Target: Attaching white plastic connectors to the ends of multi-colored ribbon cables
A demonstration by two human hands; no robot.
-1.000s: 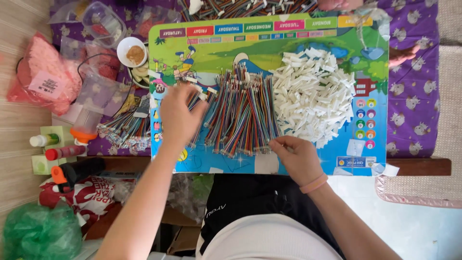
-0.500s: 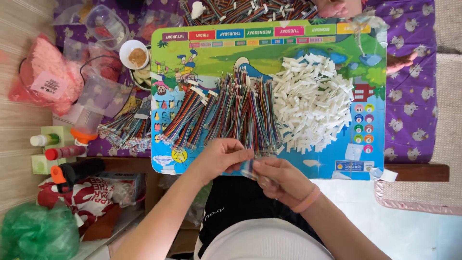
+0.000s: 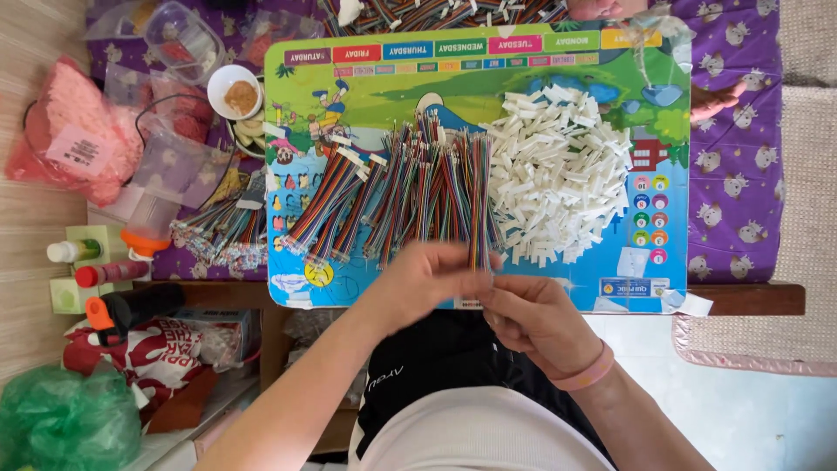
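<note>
- Wires (image 3: 478,228), a striped bundle, sat pinched between our left hand (image 3: 427,281) and right hand (image 3: 536,318), at the near edge of the colourful mat (image 3: 488,87).
- White connectors (image 3: 558,183) lay heaped just beside the wire pile (image 3: 384,196).

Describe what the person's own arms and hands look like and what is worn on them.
Both forearms are bare, with no sleeves reaching into view. The left hand wears no ring, watch or glove that shows. The right hand is also ungloved; a plain pink band circles its wrist. No markings show on either arm.
</note>
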